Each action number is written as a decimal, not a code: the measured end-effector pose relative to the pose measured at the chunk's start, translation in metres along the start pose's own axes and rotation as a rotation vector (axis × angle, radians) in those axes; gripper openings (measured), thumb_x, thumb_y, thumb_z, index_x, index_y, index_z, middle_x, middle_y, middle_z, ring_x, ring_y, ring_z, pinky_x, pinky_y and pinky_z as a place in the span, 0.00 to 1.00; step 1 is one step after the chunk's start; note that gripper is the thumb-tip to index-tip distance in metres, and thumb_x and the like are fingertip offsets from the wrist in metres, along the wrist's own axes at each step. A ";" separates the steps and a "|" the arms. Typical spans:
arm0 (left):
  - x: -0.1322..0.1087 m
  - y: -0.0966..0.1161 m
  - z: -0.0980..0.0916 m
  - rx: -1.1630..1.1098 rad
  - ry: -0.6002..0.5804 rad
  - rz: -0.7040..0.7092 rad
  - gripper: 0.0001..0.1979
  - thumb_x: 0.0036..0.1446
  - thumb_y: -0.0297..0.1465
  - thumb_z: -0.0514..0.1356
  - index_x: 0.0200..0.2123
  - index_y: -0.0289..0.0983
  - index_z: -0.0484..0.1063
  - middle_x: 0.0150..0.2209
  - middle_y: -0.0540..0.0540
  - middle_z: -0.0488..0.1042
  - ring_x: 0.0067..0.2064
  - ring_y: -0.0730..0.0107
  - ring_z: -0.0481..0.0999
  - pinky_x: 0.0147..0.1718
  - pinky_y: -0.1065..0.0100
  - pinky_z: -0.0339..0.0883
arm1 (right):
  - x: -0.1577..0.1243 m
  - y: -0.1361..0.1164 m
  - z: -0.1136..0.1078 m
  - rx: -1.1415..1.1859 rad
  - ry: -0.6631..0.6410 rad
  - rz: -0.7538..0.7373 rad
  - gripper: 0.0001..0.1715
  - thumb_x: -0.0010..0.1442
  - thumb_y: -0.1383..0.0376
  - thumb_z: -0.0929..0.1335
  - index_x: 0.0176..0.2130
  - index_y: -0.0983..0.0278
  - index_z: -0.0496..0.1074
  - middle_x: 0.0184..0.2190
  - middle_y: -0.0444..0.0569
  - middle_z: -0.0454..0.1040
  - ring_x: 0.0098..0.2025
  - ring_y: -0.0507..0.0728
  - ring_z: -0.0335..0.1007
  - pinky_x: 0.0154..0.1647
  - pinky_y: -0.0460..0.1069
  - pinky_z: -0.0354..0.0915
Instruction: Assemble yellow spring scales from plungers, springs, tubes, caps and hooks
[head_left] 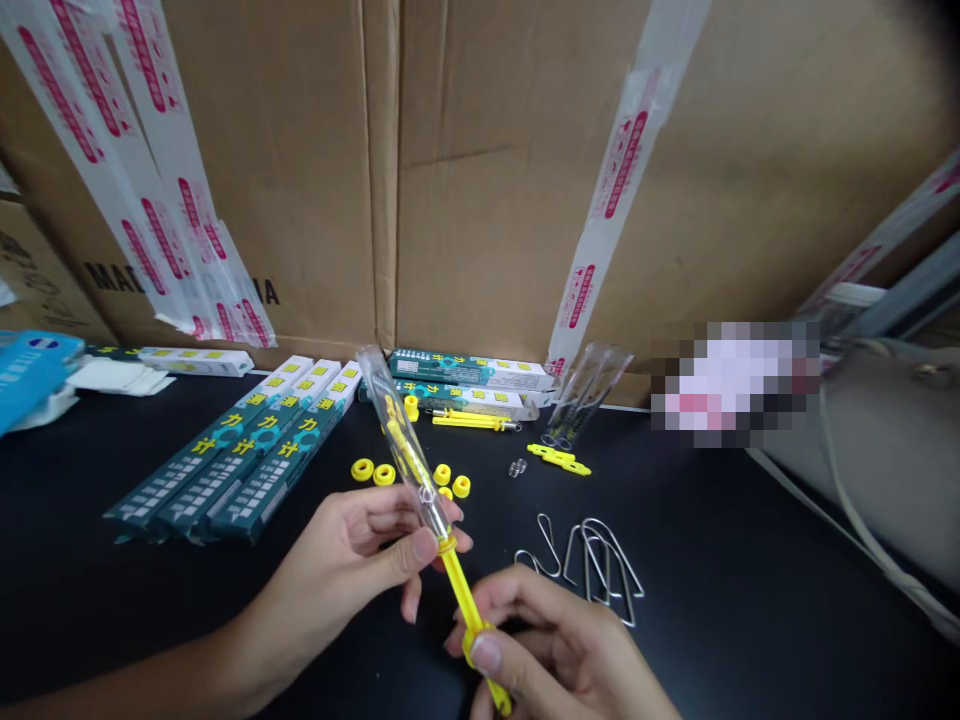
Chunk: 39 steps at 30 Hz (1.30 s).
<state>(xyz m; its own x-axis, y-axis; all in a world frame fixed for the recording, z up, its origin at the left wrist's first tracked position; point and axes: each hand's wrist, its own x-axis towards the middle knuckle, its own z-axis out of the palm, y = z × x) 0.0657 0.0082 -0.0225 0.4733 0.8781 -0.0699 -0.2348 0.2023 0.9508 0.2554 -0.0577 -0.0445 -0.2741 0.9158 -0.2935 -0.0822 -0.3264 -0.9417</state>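
1. At the far left, a blue carton (34, 370) and white packets (112, 377) sit at the edge of the black bench (67, 570), with a white-and-yellow box (196, 361) just beyond them.
2. Three dark green boxes with yellow print (232, 450) lie side by side at a slant.
3. The left hand (330, 570) is closed around a clear plastic tube (401, 450) near its yellow collar (447, 545). The tube tilts up and away, with yellow parts inside it.
4. Yellow plastic rings (373, 473) lie just beyond the hands, on both sides of the tube.
5. The right hand (544, 650) grasps a yellow plastic rod (465, 600) running down from the collar.
6. Bent steel wire hooks (592, 570) lie just past the right hand, near a small spring (517, 467) and a flat yellow part (559, 459).
7. Farther back are two green boxes (469, 370), a yellow rod with a metal tip (472, 421) and clear tubes (585, 395).
8. At the far right sits a beige bag (877, 450) with a strap, beside a pixelated patch (735, 383). Taped cardboard cartons (480, 180) stand behind everything.
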 end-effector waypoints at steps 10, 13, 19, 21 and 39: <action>-0.002 -0.010 0.002 0.142 -0.049 -0.047 0.13 0.56 0.36 0.71 0.40 0.34 0.80 0.34 0.45 0.82 0.27 0.73 0.76 0.22 0.76 0.68 | 0.003 0.002 -0.003 0.224 -0.029 -0.111 0.20 0.52 0.59 0.81 0.43 0.62 0.80 0.36 0.46 0.84 0.38 0.52 0.80 0.43 0.45 0.73; -0.004 -0.011 0.002 0.147 -0.070 -0.045 0.10 0.56 0.34 0.70 0.39 0.34 0.79 0.32 0.47 0.81 0.27 0.73 0.76 0.22 0.76 0.68 | 0.004 0.003 -0.003 0.302 -0.049 -0.141 0.25 0.51 0.59 0.82 0.47 0.61 0.78 0.38 0.46 0.84 0.43 0.54 0.81 0.48 0.47 0.72; -0.009 -0.009 0.007 0.279 -0.030 -0.086 0.08 0.51 0.28 0.67 0.37 0.33 0.79 0.30 0.49 0.80 0.25 0.72 0.76 0.23 0.74 0.69 | 0.005 -0.003 -0.002 0.312 0.002 -0.080 0.23 0.51 0.62 0.82 0.42 0.64 0.74 0.30 0.42 0.82 0.34 0.53 0.84 0.37 0.46 0.76; -0.009 -0.009 0.009 0.294 -0.029 -0.103 0.07 0.49 0.27 0.67 0.35 0.34 0.79 0.29 0.50 0.80 0.26 0.70 0.78 0.26 0.73 0.71 | 0.005 -0.005 -0.001 0.289 0.005 -0.045 0.25 0.49 0.62 0.83 0.42 0.65 0.73 0.28 0.43 0.84 0.32 0.53 0.84 0.36 0.45 0.76; -0.009 -0.006 0.010 0.457 0.014 -0.127 0.09 0.51 0.31 0.67 0.38 0.37 0.79 0.31 0.50 0.80 0.31 0.68 0.76 0.30 0.71 0.69 | 0.007 -0.002 -0.005 0.441 0.050 -0.067 0.26 0.41 0.67 0.85 0.34 0.64 0.72 0.31 0.38 0.77 0.34 0.53 0.82 0.41 0.50 0.76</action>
<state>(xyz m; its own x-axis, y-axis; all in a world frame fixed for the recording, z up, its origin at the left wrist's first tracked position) 0.0712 -0.0056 -0.0247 0.4621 0.8650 -0.1954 0.2233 0.0997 0.9696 0.2587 -0.0493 -0.0459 -0.2082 0.9450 -0.2524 -0.5019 -0.3247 -0.8016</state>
